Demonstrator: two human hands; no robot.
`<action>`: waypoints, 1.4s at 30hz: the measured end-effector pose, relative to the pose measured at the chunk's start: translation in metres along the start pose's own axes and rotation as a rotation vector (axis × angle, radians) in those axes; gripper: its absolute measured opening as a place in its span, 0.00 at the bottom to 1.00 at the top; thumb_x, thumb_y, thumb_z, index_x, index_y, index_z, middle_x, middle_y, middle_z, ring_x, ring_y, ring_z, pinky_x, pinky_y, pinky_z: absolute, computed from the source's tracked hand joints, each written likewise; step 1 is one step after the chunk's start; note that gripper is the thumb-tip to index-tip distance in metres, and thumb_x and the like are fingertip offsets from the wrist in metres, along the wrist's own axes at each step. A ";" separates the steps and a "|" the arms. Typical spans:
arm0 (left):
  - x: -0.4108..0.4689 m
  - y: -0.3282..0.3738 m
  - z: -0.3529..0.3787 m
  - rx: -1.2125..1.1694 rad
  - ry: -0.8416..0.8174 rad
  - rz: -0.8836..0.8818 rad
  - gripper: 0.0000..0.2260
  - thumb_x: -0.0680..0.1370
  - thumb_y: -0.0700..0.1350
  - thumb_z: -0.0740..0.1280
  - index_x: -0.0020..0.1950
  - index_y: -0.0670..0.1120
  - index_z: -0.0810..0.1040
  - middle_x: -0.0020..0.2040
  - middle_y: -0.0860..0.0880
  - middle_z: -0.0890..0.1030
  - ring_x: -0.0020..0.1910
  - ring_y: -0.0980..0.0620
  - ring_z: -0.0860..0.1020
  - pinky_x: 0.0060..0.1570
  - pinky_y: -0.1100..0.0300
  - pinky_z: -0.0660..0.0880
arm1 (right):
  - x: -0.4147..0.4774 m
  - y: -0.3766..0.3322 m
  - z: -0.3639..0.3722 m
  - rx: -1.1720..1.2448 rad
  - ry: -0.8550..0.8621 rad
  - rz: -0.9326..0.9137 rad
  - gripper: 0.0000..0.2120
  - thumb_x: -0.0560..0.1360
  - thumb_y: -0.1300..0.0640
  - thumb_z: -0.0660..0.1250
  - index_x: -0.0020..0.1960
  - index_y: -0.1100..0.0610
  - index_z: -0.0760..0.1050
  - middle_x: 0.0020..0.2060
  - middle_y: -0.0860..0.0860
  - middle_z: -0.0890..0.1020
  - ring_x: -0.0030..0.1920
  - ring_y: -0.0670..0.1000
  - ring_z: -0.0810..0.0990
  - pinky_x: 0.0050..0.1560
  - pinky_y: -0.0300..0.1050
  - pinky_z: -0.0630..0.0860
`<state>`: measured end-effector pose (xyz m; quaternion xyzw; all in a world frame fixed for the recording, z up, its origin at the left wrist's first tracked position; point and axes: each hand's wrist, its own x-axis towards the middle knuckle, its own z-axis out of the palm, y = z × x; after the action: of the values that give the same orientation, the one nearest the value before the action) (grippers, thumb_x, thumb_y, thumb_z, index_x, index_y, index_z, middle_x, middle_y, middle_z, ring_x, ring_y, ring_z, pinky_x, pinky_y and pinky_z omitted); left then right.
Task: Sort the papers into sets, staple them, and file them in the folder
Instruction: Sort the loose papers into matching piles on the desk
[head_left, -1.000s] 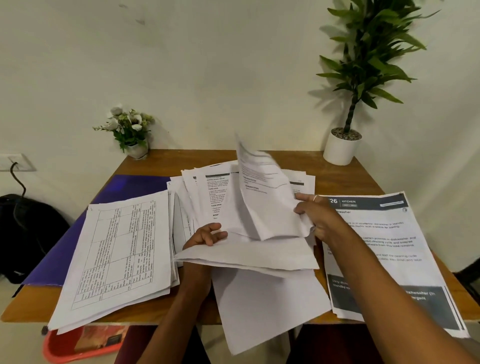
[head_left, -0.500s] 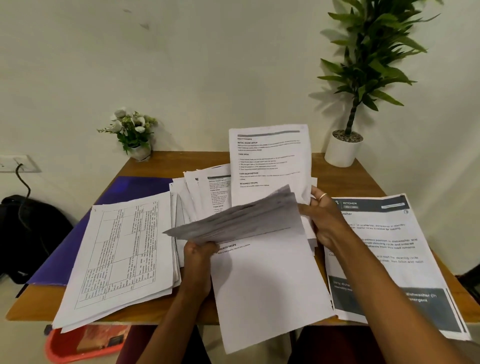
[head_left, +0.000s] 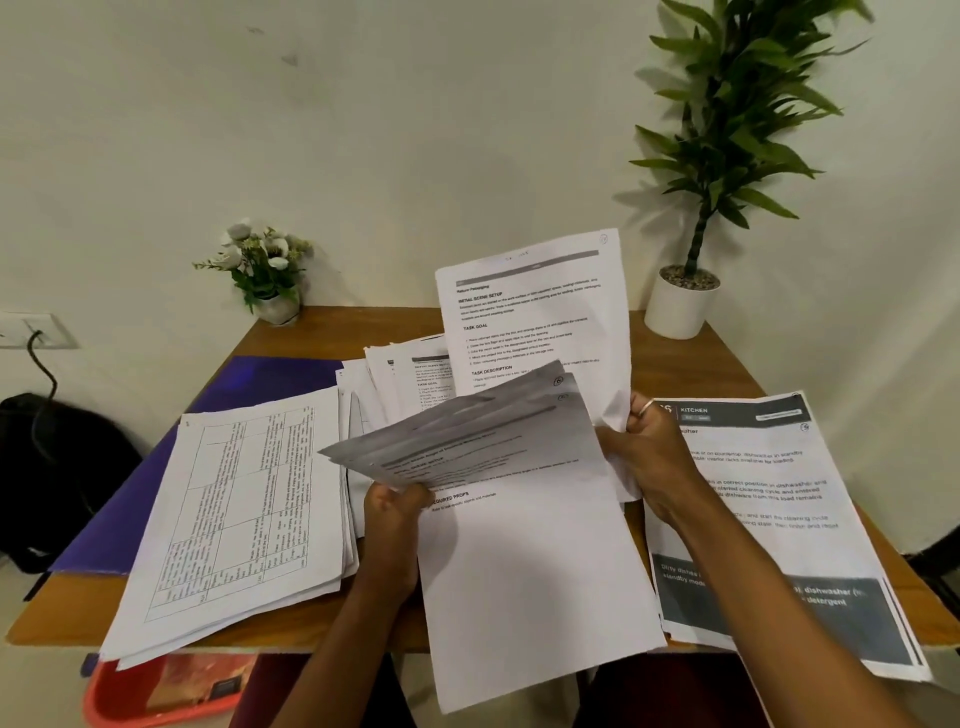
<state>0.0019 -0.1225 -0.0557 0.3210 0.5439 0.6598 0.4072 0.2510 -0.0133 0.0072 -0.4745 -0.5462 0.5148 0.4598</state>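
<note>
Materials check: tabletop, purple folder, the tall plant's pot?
Tabletop: wood or wood-look laminate; brown, faint grain, low sheen.
Purple folder: likely plastic; smooth, with a glare patch.
Pot: white, smooth, matte; ceramic or plastic, cannot tell.

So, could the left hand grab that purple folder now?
Probably not yet: the left hand grips lifted sheets, and the table-printed stack lies on much of the purple folder, leaving only its far part bare.
</note>
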 end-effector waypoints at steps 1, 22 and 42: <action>-0.001 0.001 0.001 -0.009 0.009 0.001 0.12 0.75 0.34 0.66 0.57 0.32 0.78 0.43 0.45 0.81 0.43 0.49 0.78 0.38 0.64 0.77 | -0.001 0.001 0.000 -0.005 -0.015 -0.001 0.15 0.72 0.60 0.76 0.56 0.50 0.78 0.49 0.49 0.86 0.49 0.52 0.86 0.41 0.42 0.83; -0.007 0.017 0.009 -0.119 0.046 -0.115 0.14 0.82 0.36 0.60 0.61 0.51 0.77 0.48 0.54 0.86 0.46 0.53 0.85 0.36 0.63 0.80 | -0.021 0.012 0.004 -0.069 -0.336 0.144 0.16 0.76 0.60 0.74 0.62 0.49 0.80 0.55 0.50 0.86 0.54 0.57 0.85 0.59 0.64 0.80; 0.002 0.004 0.010 0.041 0.142 -0.044 0.11 0.83 0.42 0.65 0.65 0.48 0.75 0.59 0.48 0.83 0.57 0.49 0.82 0.48 0.62 0.80 | -0.018 0.016 0.002 -0.184 -0.318 0.116 0.18 0.77 0.58 0.73 0.64 0.43 0.78 0.64 0.45 0.80 0.65 0.54 0.78 0.64 0.57 0.78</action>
<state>0.0085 -0.1162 -0.0494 0.2697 0.5917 0.6606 0.3752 0.2521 -0.0314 -0.0089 -0.4577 -0.6286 0.5569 0.2920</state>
